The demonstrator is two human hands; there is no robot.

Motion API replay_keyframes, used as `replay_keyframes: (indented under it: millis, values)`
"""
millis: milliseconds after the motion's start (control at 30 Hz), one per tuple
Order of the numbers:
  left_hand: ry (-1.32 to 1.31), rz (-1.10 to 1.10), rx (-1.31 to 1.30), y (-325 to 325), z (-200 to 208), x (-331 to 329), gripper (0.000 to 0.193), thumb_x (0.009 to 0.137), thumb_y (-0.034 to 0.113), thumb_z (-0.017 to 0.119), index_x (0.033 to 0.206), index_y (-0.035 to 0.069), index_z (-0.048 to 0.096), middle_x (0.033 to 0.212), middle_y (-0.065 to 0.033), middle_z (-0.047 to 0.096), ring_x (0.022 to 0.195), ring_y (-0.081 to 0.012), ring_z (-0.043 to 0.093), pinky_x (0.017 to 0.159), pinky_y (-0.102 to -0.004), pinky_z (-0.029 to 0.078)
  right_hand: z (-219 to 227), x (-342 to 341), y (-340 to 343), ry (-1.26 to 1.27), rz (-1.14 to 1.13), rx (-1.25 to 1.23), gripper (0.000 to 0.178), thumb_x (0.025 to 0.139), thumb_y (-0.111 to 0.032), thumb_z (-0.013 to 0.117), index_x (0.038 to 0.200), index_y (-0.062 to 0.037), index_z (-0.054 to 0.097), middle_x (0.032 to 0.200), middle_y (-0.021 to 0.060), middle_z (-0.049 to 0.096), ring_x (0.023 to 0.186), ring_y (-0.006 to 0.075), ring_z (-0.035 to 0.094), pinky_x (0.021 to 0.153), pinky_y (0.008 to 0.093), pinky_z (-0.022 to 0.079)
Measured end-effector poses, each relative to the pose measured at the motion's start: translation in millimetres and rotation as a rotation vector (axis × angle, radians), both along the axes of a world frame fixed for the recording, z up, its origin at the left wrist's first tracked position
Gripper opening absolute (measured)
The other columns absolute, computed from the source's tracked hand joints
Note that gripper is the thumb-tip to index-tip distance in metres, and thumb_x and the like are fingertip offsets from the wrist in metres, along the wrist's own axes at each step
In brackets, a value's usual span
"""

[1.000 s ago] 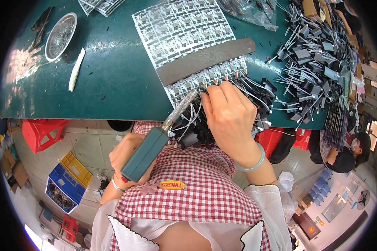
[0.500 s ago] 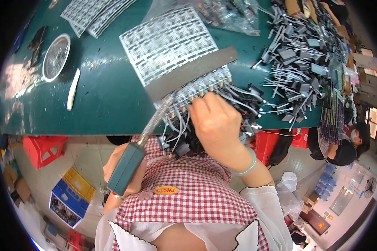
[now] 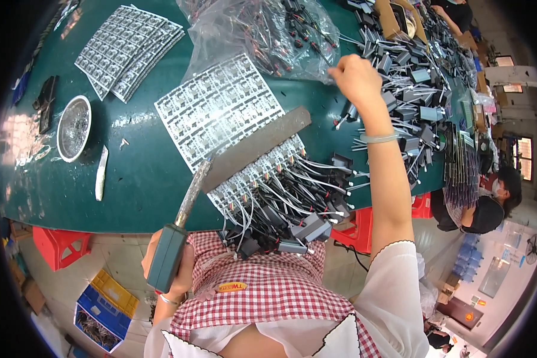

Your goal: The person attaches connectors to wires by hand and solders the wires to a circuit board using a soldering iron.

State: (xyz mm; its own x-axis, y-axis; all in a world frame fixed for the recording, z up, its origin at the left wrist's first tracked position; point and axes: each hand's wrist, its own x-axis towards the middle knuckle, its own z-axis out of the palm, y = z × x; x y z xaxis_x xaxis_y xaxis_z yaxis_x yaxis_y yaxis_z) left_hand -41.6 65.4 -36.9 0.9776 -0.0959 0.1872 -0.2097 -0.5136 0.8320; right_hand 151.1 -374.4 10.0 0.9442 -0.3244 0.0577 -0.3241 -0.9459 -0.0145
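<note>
My left hand (image 3: 184, 271) is closed round the green handle of a soldering iron (image 3: 167, 256). The iron's tip points up to the left end of a flat grey-brown bar (image 3: 259, 143). That bar lies slantwise across a white sheet of circuit boards (image 3: 221, 110). White and black wires (image 3: 292, 188) run from the sheet's near edge to dark grey plastic housings (image 3: 310, 228) hanging over the table edge. My right hand (image 3: 357, 80) is off the sheet, fingers curled, beside a clear plastic bag (image 3: 262, 42) of wired parts. A thin dark lead ends near its fingertips; whether they grip it is hidden.
Stacked circuit sheets (image 3: 119, 51) lie at the far left. Nearer stand a round white-rimmed bowl (image 3: 74, 128) and a white strip (image 3: 102, 173). Heaped grey housings with white leads (image 3: 409, 107) cover the table's right side. A person (image 3: 483, 203) sits beyond at the right.
My right hand has left the wires at the sheet's near edge and moved up and right to the plastic bag. My left hand still holds the soldering iron. The view has shifted.
</note>
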Motion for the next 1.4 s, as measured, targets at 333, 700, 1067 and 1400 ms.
replay_keyframes:
  millis: [333, 700, 1067, 1400]
  values:
    - [0.017, -0.027, 0.002, 16.1, -15.4, -4.7, 0.031, 0.083, 0.002, 0.072, 0.114, -0.002, 0.066, 0.111, -0.0148, 0.067, 0.091, -0.0260, 0.067, 0.079, -0.0357, 0.054, 19.4, -38.5, 23.3, -0.555, -0.003, 0.053, 0.017, 0.092, -0.019, 0.067, 0.087, -0.0034, 0.065, 0.087, 0.0132, 0.069, 0.078, 0.0338, 0.068, 0.070, 0.0430, 0.054]
    - [-0.143, -0.049, -0.474, -15.8, -2.9, 9.2, 0.037, 0.090, -0.003, 0.062, 0.126, -0.008, 0.057, 0.137, -0.0197, 0.057, 0.061, -0.0126, 0.051, 0.056, -0.0257, 0.040, 62.4, -133.8, 114.0, -0.506, 0.307, 1.321, 0.019, 0.083, 0.004, 0.078, 0.100, 0.0012, 0.070, 0.105, 0.0063, 0.064, 0.092, 0.0109, 0.060, 0.080, 0.0255, 0.053]
    - [0.413, 0.021, -0.843, -72.7, 69.8, 33.5, 0.036, 0.085, 0.003, 0.079, 0.119, -0.001, 0.067, 0.093, -0.0043, 0.070, 0.062, -0.0051, 0.057, 0.051, -0.0196, 0.045, 50.4, -174.1, 178.3, -0.109, 0.310, 1.515, 0.024, 0.091, 0.002, 0.070, 0.115, 0.0033, 0.069, 0.101, 0.0032, 0.057, 0.081, 0.0075, 0.058, 0.072, 0.0196, 0.051]
    - [0.590, -0.011, -0.871, -72.5, 68.1, 37.2, 0.044, 0.080, -0.004, 0.076, 0.121, -0.004, 0.061, 0.111, -0.0145, 0.069, 0.062, -0.0114, 0.059, 0.050, -0.0228, 0.046, 41.9, -185.5, 193.8, -0.120, 0.240, 1.527, 0.020, 0.088, -0.002, 0.076, 0.105, 0.0018, 0.066, 0.091, 0.0052, 0.066, 0.077, 0.0085, 0.064, 0.065, 0.0213, 0.054]
